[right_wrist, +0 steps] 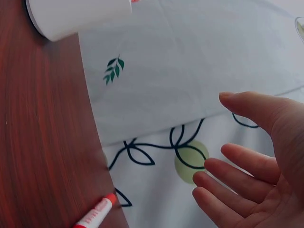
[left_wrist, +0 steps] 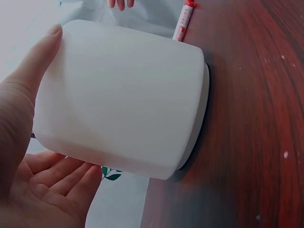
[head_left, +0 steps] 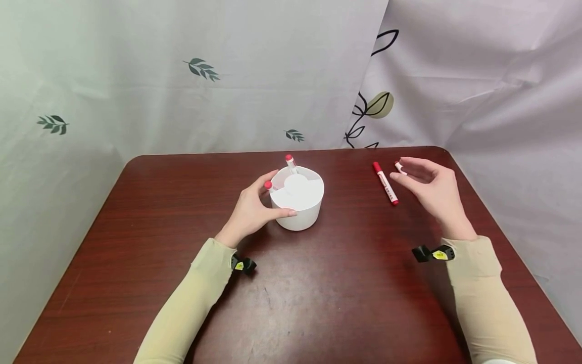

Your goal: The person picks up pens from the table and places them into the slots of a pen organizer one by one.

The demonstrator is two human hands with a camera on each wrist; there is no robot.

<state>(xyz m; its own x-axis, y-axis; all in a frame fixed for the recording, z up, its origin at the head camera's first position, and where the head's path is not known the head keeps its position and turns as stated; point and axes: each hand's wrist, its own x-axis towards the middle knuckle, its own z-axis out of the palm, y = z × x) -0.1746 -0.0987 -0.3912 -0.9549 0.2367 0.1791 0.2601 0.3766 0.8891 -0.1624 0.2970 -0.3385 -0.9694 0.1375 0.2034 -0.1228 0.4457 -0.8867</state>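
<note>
A white round pen holder with dividers (head_left: 300,220) stands on the table, left of the markers lying there. My left hand (head_left: 252,207) holds it from the left, the thumb along the near side and the fingers round the back. Two red-capped markers stick up from it, one at the back (head_left: 291,163) and one beside my left fingers (head_left: 269,185). My right hand (head_left: 434,189) hovers over the right part of the table, fingers and thumb spread apart with nothing between them. A red and white marker (head_left: 385,183) lies left of it; another marker (head_left: 400,167) is partly hidden behind its fingers.
The dark red wooden table (head_left: 291,303) ends at a far edge just behind the markers. A pale curtain (head_left: 254,101) with leaf prints hangs beyond that edge and along both sides. Small black cameras sit on both wrists.
</note>
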